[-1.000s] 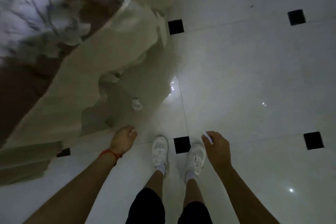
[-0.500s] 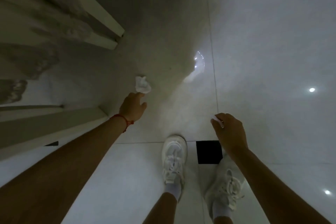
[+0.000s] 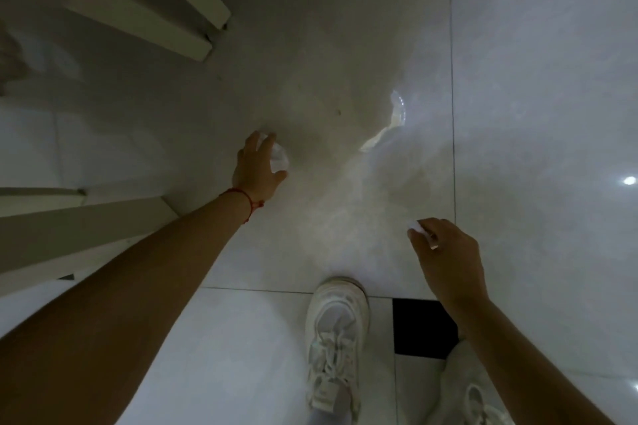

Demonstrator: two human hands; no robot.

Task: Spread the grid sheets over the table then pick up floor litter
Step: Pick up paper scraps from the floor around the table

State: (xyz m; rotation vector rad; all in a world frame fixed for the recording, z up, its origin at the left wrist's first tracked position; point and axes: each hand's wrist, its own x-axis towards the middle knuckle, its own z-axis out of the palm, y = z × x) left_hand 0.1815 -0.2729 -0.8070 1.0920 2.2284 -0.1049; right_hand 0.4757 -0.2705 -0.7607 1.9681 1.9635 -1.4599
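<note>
A crumpled white paper wad lies on the pale tiled floor, under the table's edge. My left hand, with a red string at the wrist, is down on it, fingers curled round the wad and touching it. My right hand hovers lower right above the floor, pinching a small white scrap of paper at the fingertips. The grid sheets are out of view.
White table legs slant in at the upper left, and a white rail runs along the left. My white shoes stand at the bottom beside a black floor inset. Open floor stretches to the right.
I have bent lower towards the floor. My left hand moved forward from just short of the paper wad onto it and closed its fingers round it. The right hand kept its scrap.
</note>
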